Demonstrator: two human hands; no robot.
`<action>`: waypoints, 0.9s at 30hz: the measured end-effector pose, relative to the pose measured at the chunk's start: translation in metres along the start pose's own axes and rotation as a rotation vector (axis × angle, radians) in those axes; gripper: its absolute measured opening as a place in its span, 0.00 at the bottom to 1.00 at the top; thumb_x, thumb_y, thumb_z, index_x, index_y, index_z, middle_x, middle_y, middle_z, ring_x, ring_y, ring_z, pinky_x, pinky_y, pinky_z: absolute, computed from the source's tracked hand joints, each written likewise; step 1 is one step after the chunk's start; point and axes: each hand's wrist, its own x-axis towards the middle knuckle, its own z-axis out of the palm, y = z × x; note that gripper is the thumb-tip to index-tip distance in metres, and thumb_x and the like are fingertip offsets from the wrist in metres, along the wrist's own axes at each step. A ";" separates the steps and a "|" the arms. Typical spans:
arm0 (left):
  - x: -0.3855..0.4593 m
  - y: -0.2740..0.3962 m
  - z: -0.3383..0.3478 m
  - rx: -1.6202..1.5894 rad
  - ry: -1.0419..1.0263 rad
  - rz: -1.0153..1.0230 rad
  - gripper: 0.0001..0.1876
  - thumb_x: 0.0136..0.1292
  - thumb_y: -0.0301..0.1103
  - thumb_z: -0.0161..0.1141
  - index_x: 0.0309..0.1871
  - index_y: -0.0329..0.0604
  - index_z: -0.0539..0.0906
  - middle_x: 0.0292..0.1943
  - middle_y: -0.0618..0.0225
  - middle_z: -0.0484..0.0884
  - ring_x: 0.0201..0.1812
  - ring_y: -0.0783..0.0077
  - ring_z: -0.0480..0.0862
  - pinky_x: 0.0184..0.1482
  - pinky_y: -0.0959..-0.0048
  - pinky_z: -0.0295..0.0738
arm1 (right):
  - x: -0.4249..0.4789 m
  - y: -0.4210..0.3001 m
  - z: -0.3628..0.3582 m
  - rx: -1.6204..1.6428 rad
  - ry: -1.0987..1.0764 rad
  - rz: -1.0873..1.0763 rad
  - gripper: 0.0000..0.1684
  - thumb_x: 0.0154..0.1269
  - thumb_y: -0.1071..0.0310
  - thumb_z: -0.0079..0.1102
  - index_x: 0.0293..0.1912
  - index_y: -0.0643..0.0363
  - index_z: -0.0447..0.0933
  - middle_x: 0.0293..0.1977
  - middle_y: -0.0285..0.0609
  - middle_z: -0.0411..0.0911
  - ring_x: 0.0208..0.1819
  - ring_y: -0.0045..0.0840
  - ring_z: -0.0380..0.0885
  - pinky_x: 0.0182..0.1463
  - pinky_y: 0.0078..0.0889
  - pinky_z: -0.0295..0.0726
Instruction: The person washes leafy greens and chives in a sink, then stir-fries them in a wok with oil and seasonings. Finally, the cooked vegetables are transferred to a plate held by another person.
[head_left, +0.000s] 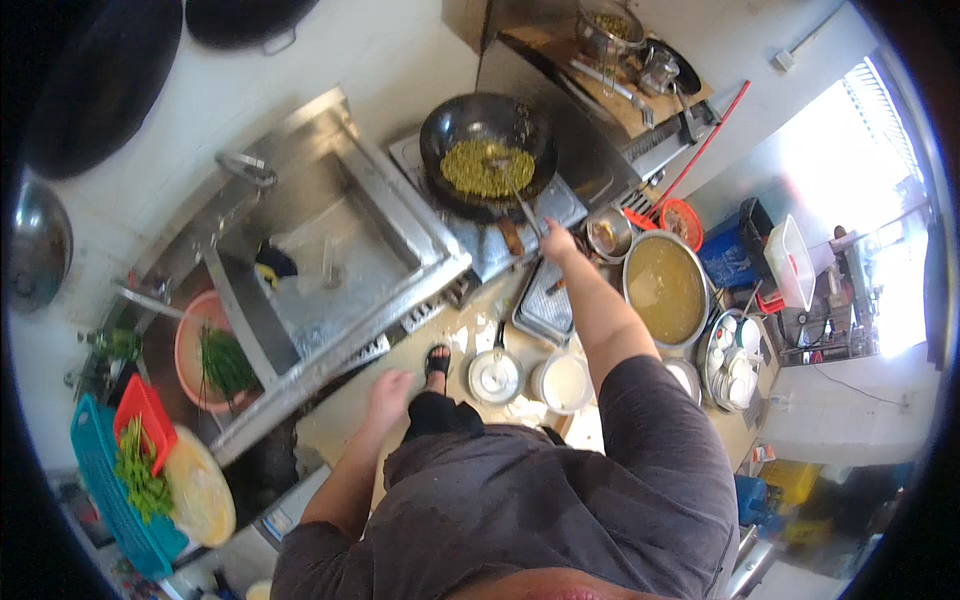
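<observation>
My right hand (556, 240) is closed around the handle of a metal cooking ladle or spatula (527, 210). The tool's head lies among chopped green food pieces (480, 169) in a large black wok (465, 120), which sits on a steel stove (562, 201). The wok's short wooden handle (511, 237) points towards me. Low at my left side, my left hand (390, 401) hangs in the air near the front of the steel sink (375, 322). It touches nothing that I can see; blur hides how its fingers are bent.
A pink basin (191, 352) with long green stalks (225, 365) stands in the left sink compartment. On the floor are a lidded pan (495, 377), a white bucket (566, 382) and a metal tray (544, 300). Right of my arm stand a large pot of yellowish liquid (666, 289) and a basin of dishes (733, 367).
</observation>
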 end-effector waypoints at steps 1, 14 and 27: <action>0.042 0.032 0.033 0.025 -0.185 0.098 0.11 0.66 0.37 0.58 0.41 0.37 0.81 0.34 0.66 0.81 0.40 0.75 0.79 0.43 0.73 0.73 | 0.005 0.016 -0.001 -0.038 0.016 -0.055 0.47 0.53 0.71 0.57 0.72 0.42 0.52 0.53 0.56 0.76 0.54 0.43 0.76 0.58 0.38 0.74; 0.266 0.203 0.193 -1.112 -0.551 -0.745 0.03 0.52 0.24 0.56 0.25 0.41 0.74 0.21 0.72 0.74 0.20 0.80 0.73 0.25 0.85 0.74 | -0.065 -0.170 -0.196 -0.552 -0.270 -0.119 0.15 0.50 0.63 0.66 0.40 0.57 0.85 0.40 0.45 0.84 0.44 0.36 0.83 0.45 0.39 0.81; 0.247 0.252 0.115 -1.071 -0.490 -0.892 0.10 0.53 0.23 0.61 0.22 0.46 0.71 0.18 0.74 0.73 0.20 0.82 0.74 0.22 0.85 0.75 | -0.103 -0.142 -0.144 -0.315 -0.169 -0.171 0.12 0.51 0.65 0.59 0.34 0.59 0.85 0.35 0.48 0.84 0.41 0.37 0.84 0.41 0.39 0.82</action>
